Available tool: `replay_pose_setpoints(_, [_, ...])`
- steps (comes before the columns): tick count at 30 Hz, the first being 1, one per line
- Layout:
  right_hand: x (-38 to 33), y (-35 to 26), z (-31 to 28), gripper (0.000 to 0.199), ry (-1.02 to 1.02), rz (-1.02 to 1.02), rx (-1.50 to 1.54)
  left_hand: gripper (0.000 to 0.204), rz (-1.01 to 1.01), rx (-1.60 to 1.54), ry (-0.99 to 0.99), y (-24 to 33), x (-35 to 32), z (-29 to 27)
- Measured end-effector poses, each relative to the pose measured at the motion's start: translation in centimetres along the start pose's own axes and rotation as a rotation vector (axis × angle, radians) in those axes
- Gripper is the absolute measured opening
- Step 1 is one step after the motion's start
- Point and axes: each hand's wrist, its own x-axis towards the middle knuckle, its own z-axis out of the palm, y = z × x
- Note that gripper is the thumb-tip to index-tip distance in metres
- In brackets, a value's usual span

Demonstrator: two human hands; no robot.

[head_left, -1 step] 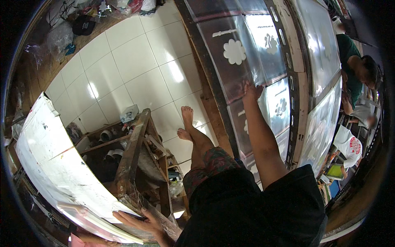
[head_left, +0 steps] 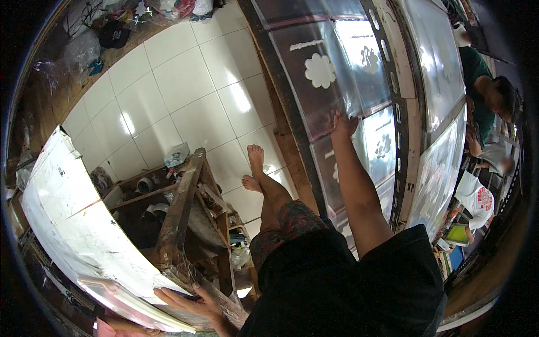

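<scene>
On the right, a long dark board [head_left: 299,108] carries clear plastic sheets [head_left: 359,92] printed with white flower shapes [head_left: 320,71]. My right hand [head_left: 344,123] reaches out over it, fingers bent and pinched at the seam between two sheets, near the edge of one. My left hand [head_left: 193,302] lies at the lower left, fingers stretched along the near corner of a white, paint-stained tabletop [head_left: 106,224]. A dark strip shows between its thumb and fingers; I cannot tell what it is. Beside it lies a pale-edged frame [head_left: 135,306].
Under the tabletop a wooden stand [head_left: 181,208] holds jars and clutter. My bare feet [head_left: 254,168] are on white floor tiles [head_left: 179,73]. Plastic bags and a black cap [head_left: 114,35] lie at the upper left. Beyond a slotted rail [head_left: 397,129] are more sheets and other people [head_left: 477,196].
</scene>
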Motion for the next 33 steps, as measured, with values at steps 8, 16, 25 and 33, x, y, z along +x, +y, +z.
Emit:
replay_pose_setpoints(8, [2.1, 0.7, -0.8, 0.069, 0.093, -0.017, 0.054, 0.07, 0.004, 0.003, 0.006, 0.4, 0.1, 0.1])
replay_pose_setpoints(16, [1.7, 1.3, -4.6, 0.052, 0.052, -0.983, -1.607, 0.071, 0.022, 0.002, 0.027, 0.6, 0.4, 0.0])
replay_pose_setpoints(25, [-3.0, 0.8, -1.9, 0.033, -0.422, -0.756, -1.587, 0.068, 0.011, -0.062, 0.077, 0.9, 0.3, 0.2])
replay_pose_setpoints(33, [-6.6, 4.3, -6.5, 0.041, -0.556, -0.961, -1.439, 0.072, 0.058, -0.154, 0.158, 0.2, 0.1, 1.1])
